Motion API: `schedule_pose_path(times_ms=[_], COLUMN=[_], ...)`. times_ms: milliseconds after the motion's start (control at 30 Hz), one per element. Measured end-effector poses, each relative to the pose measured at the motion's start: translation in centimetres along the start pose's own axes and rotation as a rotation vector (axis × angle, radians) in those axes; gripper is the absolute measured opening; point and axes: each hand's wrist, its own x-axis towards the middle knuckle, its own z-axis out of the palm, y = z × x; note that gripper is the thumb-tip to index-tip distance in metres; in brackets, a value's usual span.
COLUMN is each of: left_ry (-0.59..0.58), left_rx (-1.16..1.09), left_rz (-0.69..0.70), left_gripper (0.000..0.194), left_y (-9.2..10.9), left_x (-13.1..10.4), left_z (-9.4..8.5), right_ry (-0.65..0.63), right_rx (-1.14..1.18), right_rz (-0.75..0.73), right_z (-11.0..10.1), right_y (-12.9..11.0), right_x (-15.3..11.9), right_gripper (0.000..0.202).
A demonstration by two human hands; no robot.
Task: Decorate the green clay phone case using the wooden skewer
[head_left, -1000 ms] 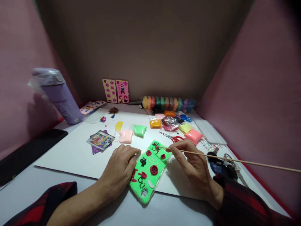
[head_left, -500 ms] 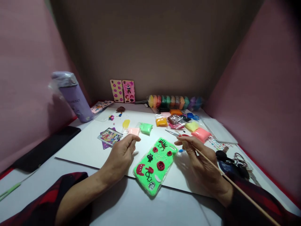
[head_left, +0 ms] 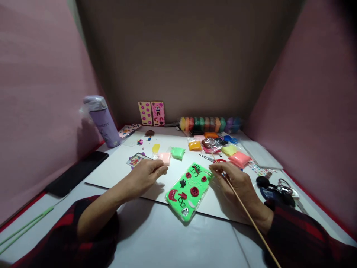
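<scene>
A phone case (head_left: pixel 199 190) covered in bright green clay lies slantwise over the white board's near edge. Red and black shapes, a red button, tiny beads and a white crescent decorate it. My right hand (head_left: pixel 237 186) is at its upper right corner, fingertips close to or touching it. A long thin wooden stick (head_left: pixel 248 212) runs through that hand, its tip pointing up and away. To the left of the case, above the board, my left hand (head_left: pixel 146 175) has thumb and forefinger pinched together. Anything between those fingertips is too small or hidden to see.
Clay packets, in green (head_left: pixel 177 153), pink (head_left: pixel 165 158) and coral (head_left: pixel 239 159), sit on the white board (head_left: pixel 111 175). Scissors (head_left: pixel 208 158) lie behind my right hand, with keys (head_left: pixel 290 191) to the right. A purple bottle (head_left: pixel 104 123) and black phone (head_left: pixel 78 173) are left.
The view has shifted, so most things sit a little further right. My right fingers have moved closer to the case's upper corner, and the stick is steeper. The left hand stays pinched.
</scene>
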Motion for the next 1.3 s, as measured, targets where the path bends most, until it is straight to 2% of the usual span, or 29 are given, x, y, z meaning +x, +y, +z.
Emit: schedule_pose_path(times_ms=[233, 333, 467, 600, 900, 1033, 1200, 1300], left_ry=[-0.292, -0.366, -0.336, -0.314, -0.169, -0.105, -0.232, -0.283], left_rx=[-0.019, -0.008, 0.03, -0.01, -0.096, -0.315, -0.755, -0.881], left_rz=[-0.043, -0.033, 0.02, 0.033, -0.102, -0.217, -0.333, -0.35], left_gripper=[0.024, 0.016, 0.018, 0.012, 0.009, 0.009, 0.03, 0.042], left_y=[-0.7, -0.2, 0.1, 0.0, -1.2, -1.7, -0.9, -0.3], left_x=[-1.0, -1.5, -1.7, -1.4, -0.3, 0.1, -0.2, -0.4], left_z=[-0.5, -0.7, -0.2, 0.7, 1.3, 2.0, 1.9, 1.7], right_ry=[-0.078, -0.107, -0.107, -0.102, -0.089, -0.063, -0.079, -0.088], right_rx=[-0.029, -0.025, -0.032, -0.031, -0.016, -0.012, 0.0, 0.009], right_rz=[0.057, 0.103, 0.119, 0.123, 0.158, 0.163, 0.205, 0.216], right_z=[-0.2, -0.2, -0.1, -0.2, -0.5, -0.4, -0.4, -0.4], right_y=[-0.3, -0.3, -0.4, -0.6, -0.5, -0.3, -0.2, -0.2], right_x=[-0.2, -0.3, -0.3, -0.2, 0.0, -0.1, -0.1, -0.1], right_gripper=[0.012, 0.013, 0.014, 0.013, 0.017, 0.018, 0.017, 0.017])
